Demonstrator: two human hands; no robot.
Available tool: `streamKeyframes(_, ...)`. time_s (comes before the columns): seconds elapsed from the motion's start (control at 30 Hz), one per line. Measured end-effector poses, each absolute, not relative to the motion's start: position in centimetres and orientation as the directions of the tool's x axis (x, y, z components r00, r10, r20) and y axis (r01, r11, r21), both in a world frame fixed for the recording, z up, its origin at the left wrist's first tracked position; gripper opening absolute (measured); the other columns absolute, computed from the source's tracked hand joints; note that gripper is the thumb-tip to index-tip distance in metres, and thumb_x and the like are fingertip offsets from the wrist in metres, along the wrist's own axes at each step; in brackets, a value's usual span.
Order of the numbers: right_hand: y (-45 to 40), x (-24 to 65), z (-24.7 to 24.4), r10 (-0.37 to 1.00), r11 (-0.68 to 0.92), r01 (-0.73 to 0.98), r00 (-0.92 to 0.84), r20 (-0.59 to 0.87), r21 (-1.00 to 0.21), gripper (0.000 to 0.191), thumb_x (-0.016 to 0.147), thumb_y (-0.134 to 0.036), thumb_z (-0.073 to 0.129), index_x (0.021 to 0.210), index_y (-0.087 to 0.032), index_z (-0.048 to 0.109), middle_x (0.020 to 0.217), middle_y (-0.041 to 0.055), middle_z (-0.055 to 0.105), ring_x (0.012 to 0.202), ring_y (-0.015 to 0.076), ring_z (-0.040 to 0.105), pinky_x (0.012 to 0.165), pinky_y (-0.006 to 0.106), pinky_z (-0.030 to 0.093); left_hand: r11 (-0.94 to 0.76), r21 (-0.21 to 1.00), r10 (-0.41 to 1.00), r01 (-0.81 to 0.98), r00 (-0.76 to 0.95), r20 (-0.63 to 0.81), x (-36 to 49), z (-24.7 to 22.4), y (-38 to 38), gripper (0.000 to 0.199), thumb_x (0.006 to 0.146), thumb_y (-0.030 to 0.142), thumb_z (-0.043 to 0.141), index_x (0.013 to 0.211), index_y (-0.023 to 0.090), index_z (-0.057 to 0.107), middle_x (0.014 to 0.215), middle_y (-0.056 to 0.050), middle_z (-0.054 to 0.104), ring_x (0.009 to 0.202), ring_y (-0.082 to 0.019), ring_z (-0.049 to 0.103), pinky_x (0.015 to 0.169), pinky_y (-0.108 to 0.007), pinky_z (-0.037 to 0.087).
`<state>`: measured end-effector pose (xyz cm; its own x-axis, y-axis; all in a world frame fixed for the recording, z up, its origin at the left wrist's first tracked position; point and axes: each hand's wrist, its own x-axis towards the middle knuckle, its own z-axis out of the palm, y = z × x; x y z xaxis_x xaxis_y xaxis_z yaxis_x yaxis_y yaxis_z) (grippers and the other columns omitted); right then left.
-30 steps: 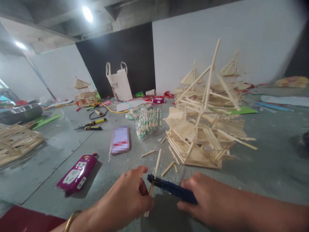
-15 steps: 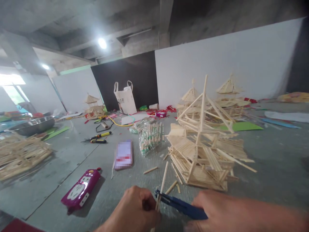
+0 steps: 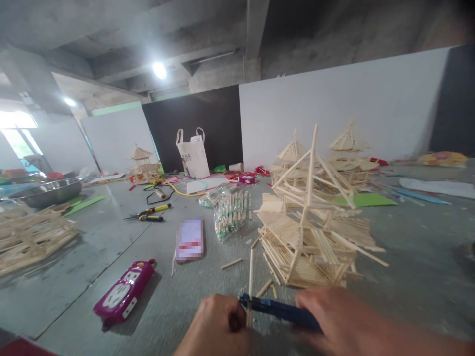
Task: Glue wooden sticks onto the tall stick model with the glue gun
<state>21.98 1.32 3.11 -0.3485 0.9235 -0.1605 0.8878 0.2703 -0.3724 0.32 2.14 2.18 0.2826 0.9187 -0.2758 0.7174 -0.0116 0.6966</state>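
- Since the frame half a second ago the view has tipped slightly: the hands sit lower against the bottom edge, and the wooden stick (image 3: 251,277) now stands nearly upright where it leaned to the right before.
- At far left, a flat bamboo-stick frame (image 3: 29,237) lies on the floor below a steel basin (image 3: 48,190); both keep their places.
- A magenta power strip (image 3: 124,292) lies left of the hands, well apart from them, with bare grey floor (image 3: 74,277) between it and the frame.
- The left hand (image 3: 215,329) is curled closed, its fingers pinching the stick's lower end at the bottom edge of the view.
- The blue cutter (image 3: 276,310) has its tip closed against the stick just above that pinch, as before.
- The right hand (image 3: 334,321) is wrapped tight around the cutter's handles; it is blurred.
- Short loose sticks (image 3: 232,263) lie just beyond the stick, and a bag of sticks (image 3: 230,207) stands farther back beside a blurred card (image 3: 190,239).
- The bamboo-stick model (image 3: 309,232) rises just beyond the right hand, its near edge close to the cutter.
- To the right of the model the floor is open out to the frame edge.
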Motion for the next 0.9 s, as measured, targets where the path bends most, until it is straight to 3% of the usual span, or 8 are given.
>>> streamKeyframes(0.17,1.4,21.9,1.6,0.885,0.410,0.851,-0.458,-0.082,-0.329,0.038,0.074,-0.049,0.057,0.094,-0.017,0.065,0.086,0.0121,0.067,0.079,0.0282,0.062,0.068,0.037,0.045,0.081,0.746,0.927,0.662,0.225,-0.300,-0.3,0.5,1.8,0.006,0.056,0.021,0.051,0.052,0.017,0.049,0.047,0.007,0.040,0.049,-0.008,0.037,0.043,-0.019,0.024)
streamKeyframes(0.27,2.0,21.4,1.4,0.907,0.330,0.890,-0.391,-0.154,-0.314,0.024,0.073,-0.042,0.057,0.076,-0.019,0.064,0.069,0.0072,0.068,0.062,0.0254,0.062,0.050,0.029,0.037,0.123,0.784,0.935,0.609,0.193,-0.297,-0.3,0.2,1.5,0.007,0.057,0.021,0.051,0.051,0.018,0.047,0.045,0.007,0.039,0.046,-0.008,0.036,0.042,-0.019,0.024)
streamKeyframes(0.37,2.4,20.9,1.5,0.913,0.337,0.898,-0.385,-0.138,-0.282,0.026,0.072,-0.045,0.058,0.069,-0.019,0.062,0.064,0.0069,0.067,0.057,0.0251,0.062,0.046,0.027,0.028,0.164,0.807,0.932,0.567,0.179,-0.315,0.1,1.0,1.3,0.009,0.059,0.021,0.051,0.051,0.018,0.046,0.043,0.008,0.040,0.041,-0.006,0.035,0.039,-0.018,0.024)
streamKeyframes(0.5,2.0,20.7,1.6,0.919,0.357,0.909,-0.383,-0.090,-0.216,0.035,0.077,-0.050,0.052,0.075,-0.017,0.064,0.066,0.0106,0.067,0.060,0.0280,0.063,0.048,0.030,0.032,0.273,0.788,0.884,0.552,0.179,-0.432,0.8,3.3,1.3,0.013,0.061,0.021,0.050,0.051,0.020,0.043,0.032,0.011,0.036,0.029,-0.005,0.029,0.034,-0.018,0.022)
streamKeyframes(0.6,1.8,20.4,2.0,0.937,0.271,0.936,-0.310,-0.161,-0.223,0.043,0.075,-0.056,0.050,0.081,-0.016,0.065,0.074,0.0138,0.068,0.067,0.0331,0.063,0.056,0.038,0.041,0.319,0.742,0.813,0.589,0.232,-0.533,0.5,4.8,1.7,0.013,0.064,0.021,0.048,0.052,0.021,0.042,0.027,0.012,0.035,0.024,-0.006,0.026,0.031,-0.018,0.020)
streamKeyframes(0.77,2.4,21.3,3.5,0.896,0.191,0.907,-0.317,-0.311,-0.375,0.033,0.076,-0.040,0.053,0.095,-0.016,0.064,0.096,0.0148,0.065,0.092,0.0325,0.059,0.077,0.045,0.045,0.080,0.663,0.852,0.744,0.294,-0.434,-1.5,5.2,2.8,0.012,0.062,0.020,0.048,0.052,0.020,0.043,0.036,0.010,0.036,0.033,-0.006,0.033,0.036,-0.019,0.019)
streamKeyframes(0.83,2.1,22.4,3.3,0.879,0.279,0.870,-0.402,-0.256,-0.406,0.029,0.079,-0.034,0.051,0.099,-0.017,0.063,0.100,0.0120,0.064,0.095,0.0279,0.058,0.082,0.040,0.045,-0.035,0.630,0.897,0.776,0.303,-0.323,-2.2,5.2,3.3,0.015,0.065,0.023,0.048,0.052,0.020,0.041,0.040,0.009,0.036,0.039,-0.006,0.034,0.040,-0.019,0.021)
streamKeyframes(0.9,1.1,23.7,2.2,0.870,0.424,0.827,-0.486,-0.087,-0.370,0.024,0.082,-0.033,0.048,0.097,-0.021,0.062,0.093,0.0074,0.067,0.087,0.0238,0.062,0.077,0.033,0.048,-0.119,0.576,0.932,0.809,0.291,-0.217,-2.3,5.3,3.7,0.019,0.069,0.026,0.047,0.052,0.020,0.039,0.044,0.008,0.033,0.044,-0.007,0.033,0.043,-0.019,0.023)
